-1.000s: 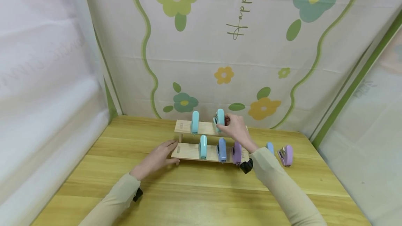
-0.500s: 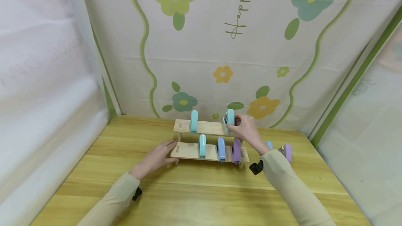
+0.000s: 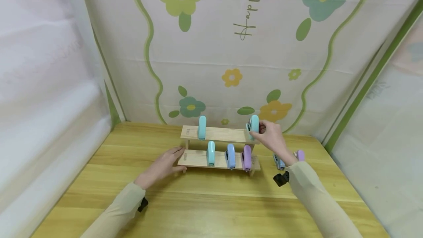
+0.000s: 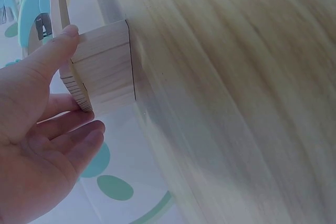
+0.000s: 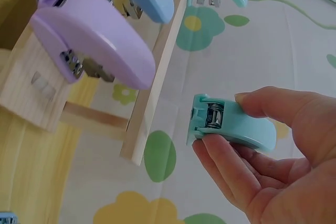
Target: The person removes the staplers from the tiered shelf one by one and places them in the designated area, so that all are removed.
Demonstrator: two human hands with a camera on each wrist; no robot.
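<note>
White flowered cloth (image 3: 198,58) fills the upper part of the head view. Wooden desk (image 3: 198,208) across the bottom. Two-tier wooden rack (image 3: 195,158) on it, center of frame, upper shelf (image 3: 224,134) set behind and above the lower one.

Left hand (image 3: 162,168), left of center: thumb on the front edge of the lower shelf's left end, fingers round the back edge, pinching the board between. Right hand (image 3: 272,135), right of center: thumb and fingers pinching a turquoise stapler (image 3: 253,126). That one's over the right end of the upper shelf; right wrist view shows a gap between its base and the board.

Other staplers: second turquoise one (image 3: 202,127) on the upper shelf, toward its left end. Lower shelf, left to right: third turquoise one (image 3: 211,153), blue one (image 3: 231,156), purple one (image 3: 246,158). Desk, right of rack: another blue (image 3: 279,162) and another purple (image 3: 300,155), both partly hidden by the right arm.
</note>
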